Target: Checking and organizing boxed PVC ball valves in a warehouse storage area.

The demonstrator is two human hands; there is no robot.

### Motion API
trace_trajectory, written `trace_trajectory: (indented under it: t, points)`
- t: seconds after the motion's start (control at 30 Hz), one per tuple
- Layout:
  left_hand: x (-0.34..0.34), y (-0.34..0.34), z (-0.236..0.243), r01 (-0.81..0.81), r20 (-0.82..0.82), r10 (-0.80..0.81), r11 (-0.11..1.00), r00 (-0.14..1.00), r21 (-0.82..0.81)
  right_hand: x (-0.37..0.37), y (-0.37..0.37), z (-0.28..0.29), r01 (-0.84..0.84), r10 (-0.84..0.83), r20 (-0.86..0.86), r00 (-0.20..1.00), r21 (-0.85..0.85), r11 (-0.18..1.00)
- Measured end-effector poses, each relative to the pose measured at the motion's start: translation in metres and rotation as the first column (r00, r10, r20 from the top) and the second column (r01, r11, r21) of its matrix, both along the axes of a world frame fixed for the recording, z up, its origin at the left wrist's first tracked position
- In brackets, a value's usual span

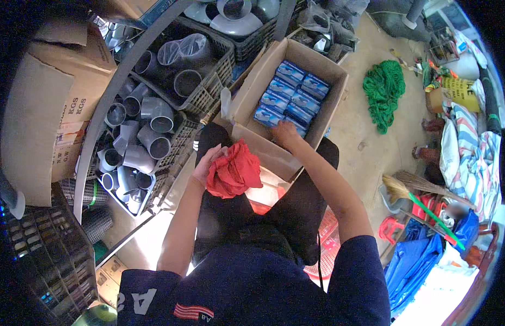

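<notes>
Holds a crumpled red cloth [234, 171] in the left hand [209, 164], above the left thigh [222, 214] and just beside the near left corner of an open cardboard box [266, 149]. Looks thin, soft and probably light; could also be a flimsy bag, cannot tell for certain. Likely to fold under any pressure and hard to harm by squeezing; best gathered in a broad handful rather than pinched by a loose edge.

Reaches with the right hand [285, 133] over the near wall of the cardboard box, down to the nearest of the small blue boxes [273, 101], set close together inside in two columns. Seem light too, likely stiff in thin card yet easy to dent, and perhaps slightly slippery on the glossy faces. Best taken by two opposite sides, with light pressure; probably calls for working a fingertip into a gap first, given such close packing.

Curls the left fingers around the back and left side of the crumpled red cloth, nearly closed on the bunched folds and partly hidden by them. Bends the right fingers downward at the near end of the packed columns, hiding the tips; cannot tell how far apart, nor whether gripping or merely touching.
</notes>
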State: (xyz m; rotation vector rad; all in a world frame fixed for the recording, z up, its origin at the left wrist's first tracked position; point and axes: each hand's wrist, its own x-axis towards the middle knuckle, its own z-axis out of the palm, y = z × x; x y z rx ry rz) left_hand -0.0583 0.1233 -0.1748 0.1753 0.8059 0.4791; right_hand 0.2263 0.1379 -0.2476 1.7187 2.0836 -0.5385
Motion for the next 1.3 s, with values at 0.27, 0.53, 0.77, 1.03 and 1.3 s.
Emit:
trace_trajectory:
  t: [0.27,0.53,0.77,1.03,1.3]
  points:
    - [-0.003,-0.001,-0.012,0.023,0.020,-0.024,0.998,1.000,0.059,0.007,0.000,0.001,0.045,-0.045,0.006,0.999,0.021,0.999]
    - [0.001,0.000,-0.004,-0.014,-0.048,0.012,0.999,0.999,-0.044,0.012,-0.011,-0.021,-0.049,0.059,-0.188,0.980,0.059,0.997]
    - [-0.002,0.000,-0.009,-0.011,0.019,0.011,1.000,1.000,-0.004,0.004,-0.008,-0.010,-0.022,0.020,-0.035,0.999,-0.072,0.997]
    - [-0.002,0.000,-0.014,0.005,0.085,-0.004,1.000,0.996,-0.019,0.001,-0.008,-0.003,-0.071,0.075,-0.076,0.994,0.052,0.996]
    - [-0.002,0.000,-0.010,-0.036,-0.056,0.033,0.998,0.998,-0.051,-0.004,-0.004,0.019,-0.173,0.171,-0.056,0.984,-0.034,0.984]
